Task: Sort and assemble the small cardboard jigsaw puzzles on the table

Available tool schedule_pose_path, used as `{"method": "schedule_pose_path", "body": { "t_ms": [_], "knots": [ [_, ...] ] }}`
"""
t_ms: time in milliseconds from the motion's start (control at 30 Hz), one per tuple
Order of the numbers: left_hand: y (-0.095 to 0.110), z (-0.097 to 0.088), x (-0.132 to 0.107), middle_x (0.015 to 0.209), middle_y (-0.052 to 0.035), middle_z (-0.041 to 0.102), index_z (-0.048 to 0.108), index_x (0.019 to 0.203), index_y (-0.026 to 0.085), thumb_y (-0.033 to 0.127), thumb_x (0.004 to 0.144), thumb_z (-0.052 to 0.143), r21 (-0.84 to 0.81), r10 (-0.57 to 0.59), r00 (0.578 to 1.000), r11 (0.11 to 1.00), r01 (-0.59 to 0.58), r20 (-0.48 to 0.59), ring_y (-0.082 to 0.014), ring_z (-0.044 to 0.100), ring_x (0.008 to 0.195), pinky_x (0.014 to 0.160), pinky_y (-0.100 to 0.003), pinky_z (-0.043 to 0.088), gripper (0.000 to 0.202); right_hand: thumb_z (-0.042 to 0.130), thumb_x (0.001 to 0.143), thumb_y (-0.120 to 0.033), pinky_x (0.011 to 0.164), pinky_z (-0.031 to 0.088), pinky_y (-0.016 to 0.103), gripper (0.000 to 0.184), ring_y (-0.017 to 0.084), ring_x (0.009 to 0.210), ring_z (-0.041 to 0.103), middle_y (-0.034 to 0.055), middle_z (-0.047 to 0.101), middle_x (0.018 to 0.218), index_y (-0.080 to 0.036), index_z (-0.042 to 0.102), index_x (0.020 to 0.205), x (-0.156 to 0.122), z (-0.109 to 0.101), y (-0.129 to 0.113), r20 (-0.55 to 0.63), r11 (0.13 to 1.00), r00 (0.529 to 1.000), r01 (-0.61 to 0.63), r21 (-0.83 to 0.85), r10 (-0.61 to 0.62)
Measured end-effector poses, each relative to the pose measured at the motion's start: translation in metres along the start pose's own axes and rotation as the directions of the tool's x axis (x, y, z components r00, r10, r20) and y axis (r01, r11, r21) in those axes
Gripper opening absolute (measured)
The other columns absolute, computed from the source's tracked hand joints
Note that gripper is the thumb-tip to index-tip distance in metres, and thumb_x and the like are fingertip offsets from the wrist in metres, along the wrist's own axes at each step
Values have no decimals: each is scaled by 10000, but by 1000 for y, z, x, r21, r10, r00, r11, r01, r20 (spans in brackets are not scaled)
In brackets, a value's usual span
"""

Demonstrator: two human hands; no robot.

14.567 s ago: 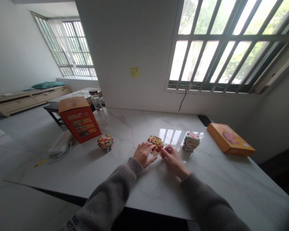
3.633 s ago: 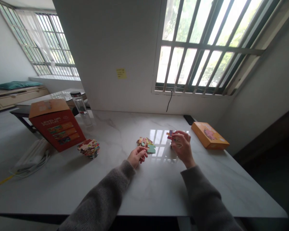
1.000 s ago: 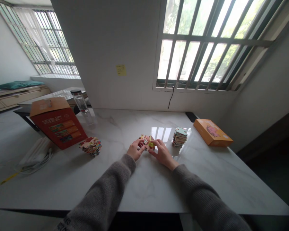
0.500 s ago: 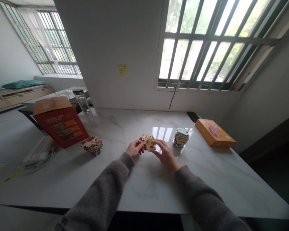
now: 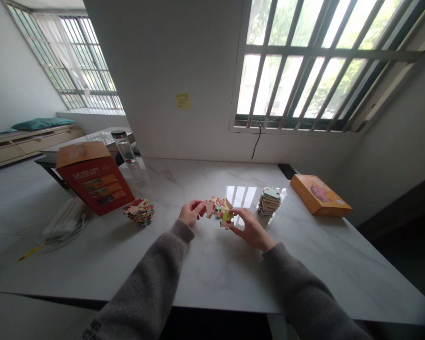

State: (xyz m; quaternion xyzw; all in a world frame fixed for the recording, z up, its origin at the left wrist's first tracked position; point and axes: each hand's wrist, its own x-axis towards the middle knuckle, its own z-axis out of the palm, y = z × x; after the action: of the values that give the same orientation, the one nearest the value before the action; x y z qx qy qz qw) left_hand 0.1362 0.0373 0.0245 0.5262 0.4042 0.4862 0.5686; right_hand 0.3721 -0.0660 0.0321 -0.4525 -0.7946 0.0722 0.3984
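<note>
We list one marble table [image 5: 212,278]. At its front middle lie joined jigsaw pieces [image 5: 217,208], gripped from the left by our left hand [image 5: 190,212] and pinched from the right by our right hand [image 5: 250,229]. A left stack [image 5: 139,212] and a right stack [image 5: 269,202] of pieces flank them.

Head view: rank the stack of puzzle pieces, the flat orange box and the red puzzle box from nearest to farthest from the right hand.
From the right hand:
1. stack of multicoloured cardboard puzzle pieces, just ahead and to the right
2. flat orange cardboard box, farther right on the table
3. red cardboard puzzle box, far left across the table
</note>
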Motion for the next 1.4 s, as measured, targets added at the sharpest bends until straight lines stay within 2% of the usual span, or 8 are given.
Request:
{"method": "schedule_pose_path", "body": {
  "t_ms": [133,367,533,667,833,1133,1267,1400],
  "knots": [
    [1,-6,0,558,4,612,671,832,109,547,563,837,2,-42,998,999,42,41,-121,556,461,405,-246,450,541,696,867,-229,928,514,433,437,250,1064,608,89,665,1167,-256,552,1279,1,-5,-9,-50,1000,999,-11,25,12],
    [-1,1,-11,552,8,616,701,893,102,538,578,867,41,-146,935,989,140,322,-108,568,477,479,-251,495,562,675,887,-245,950,522,454,321,254,1115,613,89,671,1191,-269,623,1203,3,-2,-17,-42,995,997,60,77,-57],
    [-2,2,-9,573,-3,642,642,842,122,518,562,888,33,-88,970,996,83,225,-114,579,485,478,-240,488,544,680,891,-269,977,506,454,265,248,1117,615,96,668,1172,-252,640,1152,5,-13,-14,-170,995,985,13,100,4],
    [-5,6,-10,579,-12,648,611,738,128,554,530,890,-6,-101,975,994,105,198,-112,583,490,487,-237,486,550,695,879,-247,967,513,439,251,238,1118,604,85,669,1169,-252,650,1127,4,-5,-22,-92,989,995,41,139,-28],
    [-10,15,-15,630,-12,666,634,770,113,577,482,901,-123,-132,960,978,166,247,-98,594,510,531,-236,511,609,667,899,-229,979,515,451,177,233,1147,577,78,646,1215,-266,679,1071,1,12,-32,-35,992,997,71,101,-68],
    [-11,19,-19,677,-30,671,661,849,109,596,508,886,-140,-167,944,967,213,285,-119,615,551,574,-279,545,636,630,916,-210,1009,527,414,173,222,1189,603,102,593,1275,-255,692,1071,-2,14,-29,15,986,999,45,160,-48],
    [2,15,-29,959,-102,700,657,1003,132,521,632,854,-16,23,947,1000,-19,319,-195,684,825,774,-356,578,572,643,893,-197,977,542,423,193,239,1152,633,115,628,1246,-247,690,1074,-2,10,-22,-32,995,998,53,85,-51],
    [8,11,-41,1151,-114,628,604,1154,170,316,707,829,79,277,845,934,-349,458,-225,649,1040,967,-395,524,521,667,867,-208,957,548,413,184,245,1136,646,116,649,1235,-238,692,1047,-2,9,-16,-60,997,998,34,73,-30]
  ]
}}
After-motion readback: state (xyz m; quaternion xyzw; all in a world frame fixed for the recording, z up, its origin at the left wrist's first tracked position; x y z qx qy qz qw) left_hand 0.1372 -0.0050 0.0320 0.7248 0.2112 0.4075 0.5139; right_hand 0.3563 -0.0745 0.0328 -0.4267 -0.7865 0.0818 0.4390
